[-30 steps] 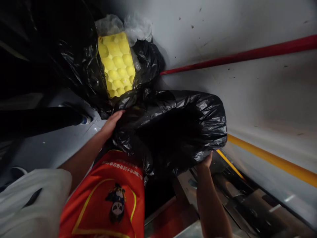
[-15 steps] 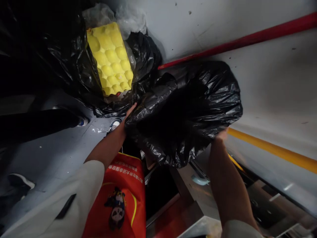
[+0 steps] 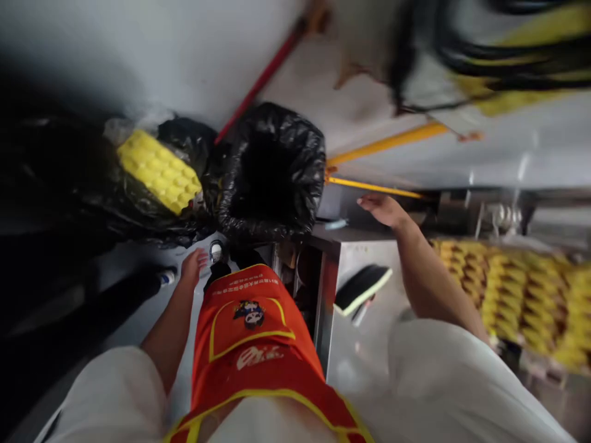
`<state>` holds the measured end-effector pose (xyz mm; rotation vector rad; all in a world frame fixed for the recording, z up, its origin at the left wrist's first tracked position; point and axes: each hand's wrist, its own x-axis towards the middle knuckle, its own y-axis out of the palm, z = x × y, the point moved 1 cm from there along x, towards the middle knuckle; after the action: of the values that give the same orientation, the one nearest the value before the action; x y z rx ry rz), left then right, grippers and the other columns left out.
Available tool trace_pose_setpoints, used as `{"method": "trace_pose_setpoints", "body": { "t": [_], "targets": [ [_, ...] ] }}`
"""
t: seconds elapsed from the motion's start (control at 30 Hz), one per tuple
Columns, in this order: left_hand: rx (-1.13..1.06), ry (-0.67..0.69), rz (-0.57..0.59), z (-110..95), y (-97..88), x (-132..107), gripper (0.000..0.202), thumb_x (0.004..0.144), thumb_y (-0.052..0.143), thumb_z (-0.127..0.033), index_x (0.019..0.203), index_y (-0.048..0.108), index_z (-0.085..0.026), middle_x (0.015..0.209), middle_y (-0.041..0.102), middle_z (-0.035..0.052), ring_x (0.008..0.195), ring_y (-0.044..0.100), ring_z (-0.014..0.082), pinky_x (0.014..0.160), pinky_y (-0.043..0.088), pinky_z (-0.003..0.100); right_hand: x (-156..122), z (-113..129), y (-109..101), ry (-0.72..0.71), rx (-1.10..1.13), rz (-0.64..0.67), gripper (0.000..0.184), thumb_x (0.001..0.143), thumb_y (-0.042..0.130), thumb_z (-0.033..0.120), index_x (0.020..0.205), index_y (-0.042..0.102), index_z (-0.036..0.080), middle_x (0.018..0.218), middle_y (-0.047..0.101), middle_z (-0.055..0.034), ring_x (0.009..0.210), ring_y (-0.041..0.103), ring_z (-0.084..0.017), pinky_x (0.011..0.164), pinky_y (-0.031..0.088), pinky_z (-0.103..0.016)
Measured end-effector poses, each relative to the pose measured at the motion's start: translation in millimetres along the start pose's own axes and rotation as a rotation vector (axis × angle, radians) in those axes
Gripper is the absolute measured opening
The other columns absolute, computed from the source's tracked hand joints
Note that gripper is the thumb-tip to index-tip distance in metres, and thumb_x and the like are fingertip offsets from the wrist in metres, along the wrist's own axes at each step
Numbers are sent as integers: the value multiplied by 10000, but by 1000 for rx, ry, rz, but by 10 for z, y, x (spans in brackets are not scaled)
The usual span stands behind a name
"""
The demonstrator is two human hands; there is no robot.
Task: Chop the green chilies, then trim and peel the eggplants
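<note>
Both of my hands are off the black bin bag [image 3: 272,229], which lines a bin standing against the wall with its mouth spread wide. My left hand [image 3: 192,266] hangs to the left of the bin, fingers apart and nothing in them. On the other side, my right hand [image 3: 382,208] is held above the metal counter's far end, fingers stretched out and holding nothing. Left of the bin, a yellow egg tray [image 3: 159,172] sticks out of another black bag [image 3: 124,203]. The inside of the lined bin is too dark to make out.
A metal counter [image 3: 372,363] on the right carries a dark pad with a pale edge [image 3: 362,288]. Stacked yellow trays [image 3: 512,289] stand farther right. Red [image 3: 268,77] and yellow [image 3: 388,143] pipes run along the wall. Another person's dark trouser leg [image 3: 133,292] is at left.
My hands have let go of the bin bag's rim and moved apart. The view has pulled back and turned rightward, bringing the counter and stacked trays into sight.
</note>
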<state>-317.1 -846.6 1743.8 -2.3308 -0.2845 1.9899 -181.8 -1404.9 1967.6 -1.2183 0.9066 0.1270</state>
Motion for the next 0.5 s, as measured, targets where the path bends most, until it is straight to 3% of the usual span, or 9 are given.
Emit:
{"method": "trace_pose_setpoints", "body": {
  "t": [0.07, 0.13, 0.2, 0.27, 0.37, 0.43, 0.5],
  "targets": [
    [156, 17, -38, -18, -120, -267, 234, 964, 453, -359, 924, 557, -153, 759, 598, 21, 750, 588, 170, 753, 451, 306, -731, -363, -180, 47, 82, -57, 263, 919, 623, 417, 970, 726, 180, 944, 737, -89, 882, 655, -227, 843, 481, -346],
    [298, 69, -48, -90, -148, -498, 212, 929, 470, -364, 840, 525, -180, 701, 566, 23, 753, 611, 205, 734, 465, 332, -1455, -795, -217, 124, 141, -160, 249, 927, 599, 400, 964, 718, 185, 915, 733, -96, 862, 644, -229, 822, 463, -350],
    [418, 160, -28, -210, -58, -707, 203, 889, 506, -381, 788, 505, -205, 678, 555, 24, 771, 628, 236, 735, 479, 364, -2112, -1222, -42, 275, 253, -253, 188, 917, 593, 339, 877, 704, 192, 831, 718, -97, 807, 632, -225, 794, 451, -351],
    [522, 290, 24, -344, 193, -932, 207, 853, 552, -405, 764, 507, -224, 686, 563, 28, 817, 639, 269, 759, 487, 402, -2624, -1544, 341, 465, 444, -288, 151, 893, 595, 270, 786, 669, 194, 750, 690, -91, 741, 616, -218, 754, 449, -351],
    [676, 525, 198, -403, 914, -1386, 198, 806, 641, -415, 768, 567, -236, 751, 613, 54, 932, 645, 315, 842, 486, 445, -3026, -1703, 1113, 631, 678, -246, 124, 852, 615, 213, 731, 625, 188, 660, 639, -71, 650, 587, -208, 695, 451, -355],
    [789, 655, 402, -249, 1574, -1771, 162, 783, 705, -385, 781, 636, -239, 836, 667, 81, 957, 653, 304, 906, 479, 429, -3083, -1650, 1582, 700, 715, -304, 98, 819, 647, 205, 738, 591, 198, 657, 608, -50, 672, 573, -208, 728, 454, -361],
    [897, 741, 614, 44, 2274, -2178, 186, 748, 778, -388, 824, 686, -245, 931, 700, 97, 956, 667, 282, 938, 480, 390, -3055, -1577, 1935, 749, 736, -382, 120, 813, 653, 225, 746, 556, 206, 733, 616, -63, 782, 585, -216, 800, 451, -353]
  ]
}}
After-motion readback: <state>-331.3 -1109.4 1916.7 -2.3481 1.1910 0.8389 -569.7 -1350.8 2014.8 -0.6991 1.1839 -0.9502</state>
